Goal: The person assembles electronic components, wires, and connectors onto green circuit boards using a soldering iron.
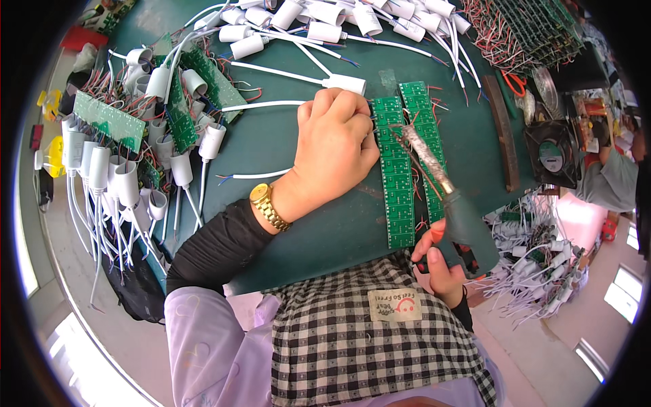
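My left hand (336,142) is closed, its fingers bent down at the left edge of a green circuit board strip (399,197). What its fingertips hold is hidden beneath them. White cables (261,106) run in under this hand, and a white cylindrical socket (346,84) lies just past its knuckles. In my right hand (441,268) is a soldering gun (468,227) with a dark handle. Its tip reaches over the upper part of the strip, close to my left fingers. A second green board strip (426,122) lies alongside, with thin red wires at its edge.
Many white sockets with cables (325,20) lie along the far side. At left, boards and sockets (129,149) form a tangled heap. Stacked boards (536,34), a dark bar (500,132) and a small fan (553,154) stand at right. Another person's sleeve (610,183) shows beyond.
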Available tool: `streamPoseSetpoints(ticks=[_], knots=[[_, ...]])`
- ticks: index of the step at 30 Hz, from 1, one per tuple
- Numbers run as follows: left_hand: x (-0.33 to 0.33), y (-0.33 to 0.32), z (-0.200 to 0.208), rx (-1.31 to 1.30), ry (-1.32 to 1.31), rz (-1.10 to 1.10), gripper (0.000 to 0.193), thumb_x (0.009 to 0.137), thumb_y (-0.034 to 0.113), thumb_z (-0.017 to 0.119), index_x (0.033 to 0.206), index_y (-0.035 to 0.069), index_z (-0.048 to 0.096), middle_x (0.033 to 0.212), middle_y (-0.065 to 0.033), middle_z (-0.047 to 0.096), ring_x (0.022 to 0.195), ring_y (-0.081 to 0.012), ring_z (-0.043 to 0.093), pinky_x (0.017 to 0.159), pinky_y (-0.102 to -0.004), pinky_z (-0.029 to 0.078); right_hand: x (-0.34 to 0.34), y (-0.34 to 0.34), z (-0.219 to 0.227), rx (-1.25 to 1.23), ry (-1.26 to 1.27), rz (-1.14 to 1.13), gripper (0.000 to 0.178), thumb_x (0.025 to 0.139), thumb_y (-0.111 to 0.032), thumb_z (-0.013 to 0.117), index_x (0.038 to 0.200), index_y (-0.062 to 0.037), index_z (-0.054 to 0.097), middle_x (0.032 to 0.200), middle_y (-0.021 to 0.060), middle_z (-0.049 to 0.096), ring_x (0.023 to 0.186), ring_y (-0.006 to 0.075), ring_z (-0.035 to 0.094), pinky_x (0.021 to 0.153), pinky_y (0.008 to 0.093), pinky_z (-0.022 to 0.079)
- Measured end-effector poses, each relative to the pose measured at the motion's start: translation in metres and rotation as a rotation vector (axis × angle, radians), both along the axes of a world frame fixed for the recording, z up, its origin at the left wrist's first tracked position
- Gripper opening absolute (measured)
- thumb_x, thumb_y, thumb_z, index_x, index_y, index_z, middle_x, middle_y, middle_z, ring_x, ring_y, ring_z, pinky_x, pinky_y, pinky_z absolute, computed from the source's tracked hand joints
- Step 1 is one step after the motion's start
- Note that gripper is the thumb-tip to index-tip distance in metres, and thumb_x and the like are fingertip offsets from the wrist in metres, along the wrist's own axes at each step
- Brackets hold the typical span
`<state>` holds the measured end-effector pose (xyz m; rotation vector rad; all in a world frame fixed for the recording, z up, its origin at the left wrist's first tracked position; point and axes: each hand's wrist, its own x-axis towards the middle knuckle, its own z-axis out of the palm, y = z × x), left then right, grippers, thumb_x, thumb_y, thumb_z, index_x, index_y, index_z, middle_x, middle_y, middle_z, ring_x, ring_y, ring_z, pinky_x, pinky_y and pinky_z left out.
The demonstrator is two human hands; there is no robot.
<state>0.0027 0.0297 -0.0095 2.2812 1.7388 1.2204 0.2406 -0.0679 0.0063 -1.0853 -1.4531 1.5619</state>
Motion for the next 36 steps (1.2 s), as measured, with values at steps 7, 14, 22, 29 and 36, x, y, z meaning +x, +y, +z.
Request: streamPoseSetpoints(ticks=[7, 14, 22, 29, 36], knots=[[-0.0004, -0.0007, 0.0021, -0.002, 0.001, 0.004, 0.007, 0.061, 0.003, 0.064, 0.065, 0.005, 0.059, 0.09, -0.0015, 0.054, 0.09, -0.0231, 0.049, 0.073, -0.0371, 0.035, 0.0003, -0.0005, -0.0009, 0.013, 0.172, -0.136, 0.043, 0.084, -0.005, 0.053, 0.126, 0.0013, 0.042, 0.079, 0.0129, 0.057, 0.064, 0.0165, 0.056, 0.058, 0.0284, 0.047], [-0.0014, -0.0029, 0.0018, -0.035, 0.016, -0.003, 0.013, 0.062, 0.002, 0.068, 0.073, 0.006, 0.06, 0.092, -0.0027, 0.056, 0.095, -0.0257, 0.05, 0.075, -0.0377, 0.037, 0.0044, -0.004, -0.0026, -0.013, 0.044, -0.081, 0.041, 0.088, -0.014, 0.053, 0.123, 0.0013, 0.04, 0.08, 0.0103, 0.054, 0.067, 0.0154, 0.053, 0.061, 0.0292, 0.047], [-0.0033, -0.0011, 0.0006, -0.053, -0.094, -0.016, 0.013, 0.062, 0.004, 0.067, 0.071, 0.009, 0.058, 0.091, -0.0017, 0.054, 0.092, -0.0245, 0.049, 0.075, -0.039, 0.036, 0.0039, -0.0035, -0.0016, -0.002, 0.057, -0.089, 0.041, 0.088, -0.013, 0.053, 0.123, 0.0021, 0.039, 0.08, 0.0108, 0.054, 0.067, 0.0159, 0.053, 0.061, 0.0291, 0.047], [-0.0078, -0.0023, 0.0025, -0.097, -0.073, -0.087, 0.018, 0.062, 0.002, 0.068, 0.074, 0.01, 0.058, 0.091, -0.0021, 0.053, 0.095, -0.0254, 0.049, 0.082, -0.0388, 0.037, 0.0017, -0.0018, -0.0057, 0.026, 0.048, -0.059, 0.039, 0.087, -0.011, 0.053, 0.122, 0.0023, 0.04, 0.079, 0.0113, 0.055, 0.065, 0.0162, 0.054, 0.06, 0.0287, 0.046], [-0.0059, -0.0041, 0.0011, -0.024, -0.031, -0.075, 0.018, 0.062, 0.002, 0.069, 0.076, 0.008, 0.059, 0.092, -0.0028, 0.053, 0.097, -0.0263, 0.049, 0.082, -0.0397, 0.038, -0.0038, -0.0015, -0.0036, 0.005, 0.091, -0.125, 0.041, 0.081, -0.003, 0.056, 0.121, -0.0017, 0.048, 0.075, 0.0071, 0.056, 0.062, 0.0118, 0.054, 0.053, 0.0239, 0.043]])
